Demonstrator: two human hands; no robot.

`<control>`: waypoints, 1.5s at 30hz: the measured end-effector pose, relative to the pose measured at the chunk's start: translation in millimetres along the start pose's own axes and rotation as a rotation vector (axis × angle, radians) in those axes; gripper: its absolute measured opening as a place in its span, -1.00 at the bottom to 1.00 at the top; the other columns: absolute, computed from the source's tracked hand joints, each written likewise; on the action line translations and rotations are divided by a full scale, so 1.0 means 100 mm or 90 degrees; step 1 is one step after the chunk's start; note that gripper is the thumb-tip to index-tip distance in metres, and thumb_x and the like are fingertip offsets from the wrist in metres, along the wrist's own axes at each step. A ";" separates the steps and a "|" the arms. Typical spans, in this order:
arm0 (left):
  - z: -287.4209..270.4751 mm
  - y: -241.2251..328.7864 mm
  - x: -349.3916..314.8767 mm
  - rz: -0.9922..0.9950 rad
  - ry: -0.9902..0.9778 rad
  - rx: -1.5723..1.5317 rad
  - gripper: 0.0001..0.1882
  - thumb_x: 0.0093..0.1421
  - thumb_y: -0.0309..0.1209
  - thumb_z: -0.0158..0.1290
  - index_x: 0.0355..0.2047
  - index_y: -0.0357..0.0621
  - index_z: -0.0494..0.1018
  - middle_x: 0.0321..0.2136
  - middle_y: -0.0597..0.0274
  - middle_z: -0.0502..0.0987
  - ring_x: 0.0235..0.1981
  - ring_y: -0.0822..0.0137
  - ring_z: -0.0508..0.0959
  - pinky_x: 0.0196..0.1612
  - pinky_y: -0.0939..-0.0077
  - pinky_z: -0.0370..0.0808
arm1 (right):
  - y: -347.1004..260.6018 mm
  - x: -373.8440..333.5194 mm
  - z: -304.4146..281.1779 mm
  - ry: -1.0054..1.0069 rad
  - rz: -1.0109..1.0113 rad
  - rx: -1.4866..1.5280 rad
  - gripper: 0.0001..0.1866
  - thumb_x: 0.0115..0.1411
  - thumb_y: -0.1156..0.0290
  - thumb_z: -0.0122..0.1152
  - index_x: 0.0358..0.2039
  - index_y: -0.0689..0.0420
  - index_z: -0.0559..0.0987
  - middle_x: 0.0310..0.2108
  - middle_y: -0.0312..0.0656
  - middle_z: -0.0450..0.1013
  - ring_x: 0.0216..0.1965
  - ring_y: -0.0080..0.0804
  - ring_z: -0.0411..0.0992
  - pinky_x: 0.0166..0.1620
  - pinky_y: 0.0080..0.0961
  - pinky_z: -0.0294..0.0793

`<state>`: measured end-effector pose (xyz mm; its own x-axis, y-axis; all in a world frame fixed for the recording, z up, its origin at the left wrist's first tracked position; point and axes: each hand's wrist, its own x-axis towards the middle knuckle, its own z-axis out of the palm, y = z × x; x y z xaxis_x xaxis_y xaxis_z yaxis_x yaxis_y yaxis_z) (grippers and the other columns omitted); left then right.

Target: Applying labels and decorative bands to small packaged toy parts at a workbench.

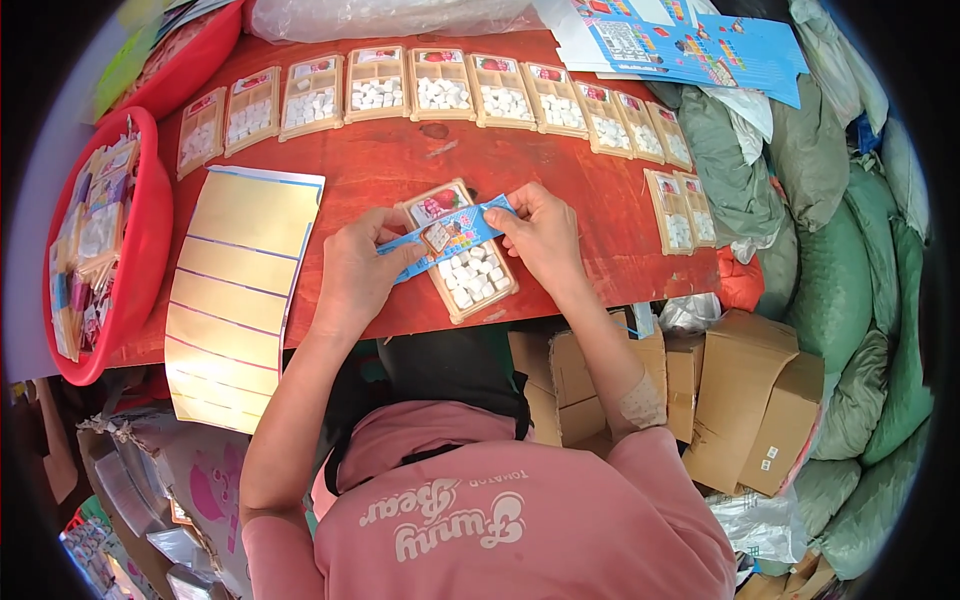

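Note:
Between my two hands a narrow blue printed strip [462,228] is stretched at a slant across a small tan tray [457,319]. My left hand [355,262] pinches its lower left end, and my right hand [546,236] pinches the upper right end. White pieces shaped like small cubes or pellets [472,278] fill the near part of the tray, and a red strawberry picture [436,204] shows in its far part. The strip hides the tray's middle. Whether it is stuck down there I cannot tell. Left of my left hand lies a sheet of yellow backing [240,265] marked off in bands.
Several similar filled trays [377,119] stand in an arc along the far side of the red table [600,270], with two more [678,250] at the right. A red basin [160,215] of packets is at the left. Cardboard boxes [740,390] and green sacks [840,260] crowd the right.

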<state>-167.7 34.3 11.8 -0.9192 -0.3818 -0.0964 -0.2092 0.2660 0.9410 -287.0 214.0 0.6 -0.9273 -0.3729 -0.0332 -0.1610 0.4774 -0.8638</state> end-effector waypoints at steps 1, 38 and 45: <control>0.00 -0.03 -0.03 0.010 0.009 0.026 -0.77 -0.01 -0.49 0.21 -0.33 -0.28 0.47 -0.58 0.17 0.55 -0.53 0.48 0.54 -0.44 0.57 0.45 | 0.02 -0.01 0.02 0.014 -0.060 -0.071 -0.83 0.03 0.45 0.30 -0.49 0.24 0.49 -0.61 -0.25 0.47 -0.63 -0.62 0.40 -0.59 -0.64 0.41; -0.15 -0.47 -1.23 -0.167 -0.031 -0.719 -0.64 0.04 -0.46 0.21 -0.12 -0.27 0.49 -0.20 0.18 0.56 -0.17 0.40 0.52 -0.05 0.49 0.43 | -0.57 -0.59 0.23 -0.400 0.115 0.252 -0.57 0.02 0.35 0.36 -0.15 0.14 0.37 -0.47 -0.31 0.46 -0.51 -0.61 0.45 -0.57 -0.71 0.38; -0.17 -0.43 -1.21 -0.106 -0.057 -0.669 -0.62 0.01 -0.47 0.23 -0.13 -0.26 0.51 -0.20 0.19 0.56 -0.16 0.41 0.52 -0.03 0.46 0.43 | -0.48 -0.65 0.18 -0.225 -0.281 0.107 -0.71 0.03 0.38 0.35 -0.29 0.20 0.48 -0.31 -0.24 0.44 -0.37 -0.63 0.42 -0.35 -0.70 0.41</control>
<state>-41.7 54.0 -12.0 -0.9355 -0.2654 -0.2331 0.0187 -0.6962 0.7176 -213.5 201.3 35.0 -0.6106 -0.7645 0.2068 -0.4238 0.0948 -0.9008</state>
